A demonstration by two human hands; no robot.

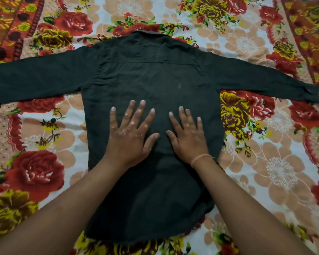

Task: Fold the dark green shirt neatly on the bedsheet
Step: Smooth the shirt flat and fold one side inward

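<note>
Smoothing the shirt before the first fold

The shirt [155, 80] lies flat, back up, sleeves out, on the bedsheet [265, 162]. Left hand [131, 133] and right hand [189, 135] press its middle, fingers straight and spread. Uneven pressure could push wrinkles toward the hem, likely spoiling later folds.

We're losing one sleeve [26, 80] of the dark green shirt [155, 80] past the left edge. Forearms [81, 199] are hiding its lower sides. Bedsheet [265, 162] is running off every edge.
</note>
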